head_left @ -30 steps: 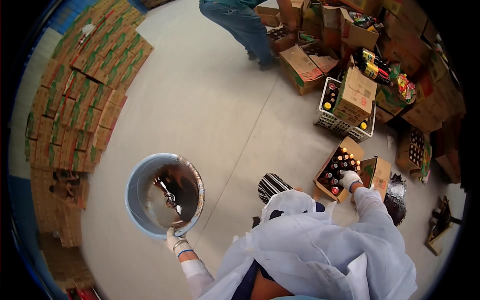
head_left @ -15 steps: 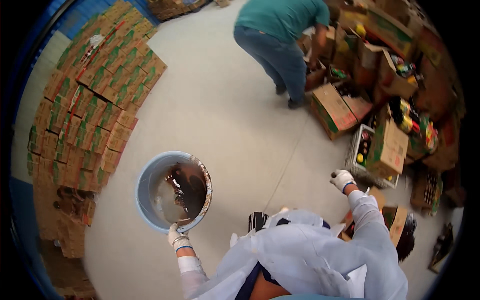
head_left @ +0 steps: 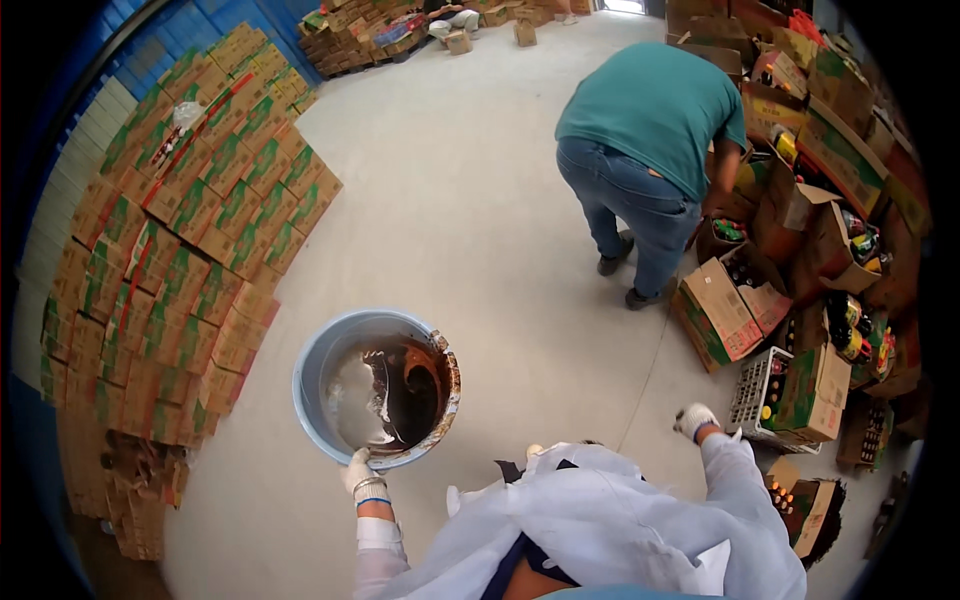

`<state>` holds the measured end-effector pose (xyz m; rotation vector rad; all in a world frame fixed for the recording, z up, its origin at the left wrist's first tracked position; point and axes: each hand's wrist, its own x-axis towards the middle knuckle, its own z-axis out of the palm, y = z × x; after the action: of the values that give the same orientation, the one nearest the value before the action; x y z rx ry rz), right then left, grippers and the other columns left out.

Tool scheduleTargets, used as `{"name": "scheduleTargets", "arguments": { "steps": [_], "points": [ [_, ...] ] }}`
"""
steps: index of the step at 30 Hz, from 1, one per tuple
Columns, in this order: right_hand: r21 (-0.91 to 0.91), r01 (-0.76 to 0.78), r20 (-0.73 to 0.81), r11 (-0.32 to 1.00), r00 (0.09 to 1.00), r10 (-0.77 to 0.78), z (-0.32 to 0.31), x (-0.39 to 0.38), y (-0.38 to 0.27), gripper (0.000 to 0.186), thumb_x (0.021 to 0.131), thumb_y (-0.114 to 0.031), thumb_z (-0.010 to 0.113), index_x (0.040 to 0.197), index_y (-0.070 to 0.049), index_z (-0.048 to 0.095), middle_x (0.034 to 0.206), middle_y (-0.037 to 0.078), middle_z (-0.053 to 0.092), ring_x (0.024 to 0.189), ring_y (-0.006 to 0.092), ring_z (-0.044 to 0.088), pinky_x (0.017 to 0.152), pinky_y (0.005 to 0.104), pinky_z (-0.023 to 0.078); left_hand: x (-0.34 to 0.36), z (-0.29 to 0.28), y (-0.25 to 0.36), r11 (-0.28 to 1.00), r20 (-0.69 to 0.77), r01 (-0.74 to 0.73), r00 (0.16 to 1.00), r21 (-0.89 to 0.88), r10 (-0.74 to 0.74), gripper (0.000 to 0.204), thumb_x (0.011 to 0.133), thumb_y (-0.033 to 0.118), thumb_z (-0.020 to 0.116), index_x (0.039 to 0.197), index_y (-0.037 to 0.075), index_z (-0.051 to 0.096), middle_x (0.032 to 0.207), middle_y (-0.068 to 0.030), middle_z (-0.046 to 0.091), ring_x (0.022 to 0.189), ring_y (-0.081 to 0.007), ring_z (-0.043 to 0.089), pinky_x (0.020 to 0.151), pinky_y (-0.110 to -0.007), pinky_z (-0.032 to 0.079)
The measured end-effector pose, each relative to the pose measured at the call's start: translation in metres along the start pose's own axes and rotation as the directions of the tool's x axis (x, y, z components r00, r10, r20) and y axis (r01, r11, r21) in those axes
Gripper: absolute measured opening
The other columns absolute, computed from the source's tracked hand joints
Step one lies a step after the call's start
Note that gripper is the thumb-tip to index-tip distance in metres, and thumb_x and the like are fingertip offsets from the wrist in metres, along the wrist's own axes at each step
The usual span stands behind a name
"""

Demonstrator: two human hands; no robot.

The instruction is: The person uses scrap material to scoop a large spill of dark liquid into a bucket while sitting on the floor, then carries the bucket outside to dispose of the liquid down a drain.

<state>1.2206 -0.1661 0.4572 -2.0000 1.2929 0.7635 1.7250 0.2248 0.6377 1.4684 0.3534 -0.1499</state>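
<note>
My left hand (head_left: pixel 360 474), in a white knit glove, is closed on the near rim of a round light-blue bucket (head_left: pixel 309 398). The bucket hangs tilted over the floor. Inside it is dark brown liquid (head_left: pixel 414 392) with a foamy streak, and brown residue crusts the right side of the rim. Out to the right, my right hand (head_left: pixel 694 421), gloved too, is curled with nothing visible in it. It is apart from everything; closest to it is a white plastic crate (head_left: pixel 752 394) holding bottles.
Stacked cartons (head_left: pixel 215 215) line the left side. A person in a green shirt (head_left: pixel 645 120) bends over a heap of open cartons at right. An opened carton (head_left: pixel 722 312) and another carton with bottles (head_left: pixel 808 510) stand near my right arm. Someone sits far back (head_left: pixel 452 22).
The view has shifted, showing more of the far room. The bucket has moved slightly rightward in the picture, still in my left hand, and its liquid has swirled. The other person appears farther right and lower.
</note>
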Motion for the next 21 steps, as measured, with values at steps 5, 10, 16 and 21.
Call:
{"name": "scheduleTargets", "arguments": {
  "steps": [5, 10, 16, 21],
  "points": [
    [-0.185, -0.13, 0.265, 0.974, 0.948, 0.177, 0.051, 0.028, -0.02, 0.04, 0.075, -0.042, 0.059, 0.105, -0.017, 0.064, 0.112, 0.008, 0.059, 0.103, 0.0269, 0.057, 0.086, 0.0387, 0.047, 0.084, 0.091, 0.022, 0.99, -0.033, 0.009, 0.999, 0.142, -0.004, 0.048, 0.067, -0.007, 0.056, 0.114, -0.004, 0.044, 0.09, -0.0154, 0.055, 0.065, -0.0276, 0.06, 0.049, -0.04, 0.054],
    [-0.185, -0.049, 0.308, 0.982, 0.946, 0.105, 0.054, 0.113, -0.067, 0.045, 0.074, -0.048, 0.06, 0.106, -0.017, 0.064, 0.117, 0.008, 0.057, 0.11, 0.0273, 0.053, 0.089, 0.0389, 0.045, 0.157, 0.196, 0.041, 0.998, 0.047, -0.07, 0.996, 0.01, 0.069, 0.046, 0.067, -0.008, 0.055, 0.112, -0.005, 0.044, 0.088, -0.0158, 0.055, 0.062, -0.0278, 0.059, 0.047, -0.041, 0.054],
    [0.107, 0.034, -0.05, 0.994, 0.998, -0.029, -0.139, 0.205, -0.23, 0.038, 0.073, -0.037, 0.057, 0.101, -0.012, 0.065, 0.1, 0.014, 0.063, 0.097, 0.0297, 0.058, 0.084, 0.0393, 0.046, 0.236, 0.317, 0.072, 0.992, 0.052, -0.112, 0.993, 0.054, 0.109, 0.045, 0.069, -0.008, 0.054, 0.112, -0.005, 0.043, 0.091, -0.0169, 0.056, 0.067, -0.0301, 0.061, 0.05, -0.044, 0.055],
    [0.305, 0.217, -0.256, 0.927, 0.957, -0.14, -0.298, 0.284, -0.362, 0.035, 0.072, -0.029, 0.061, 0.102, -0.011, 0.064, 0.099, 0.015, 0.063, 0.095, 0.0301, 0.059, 0.083, 0.0383, 0.046, 0.29, 0.43, 0.093, 0.987, 0.067, -0.006, 0.998, 0.16, -0.005, 0.043, 0.069, -0.008, 0.055, 0.11, -0.003, 0.045, 0.09, -0.0136, 0.056, 0.072, -0.0273, 0.06, 0.058, -0.042, 0.055]
  ]
}}
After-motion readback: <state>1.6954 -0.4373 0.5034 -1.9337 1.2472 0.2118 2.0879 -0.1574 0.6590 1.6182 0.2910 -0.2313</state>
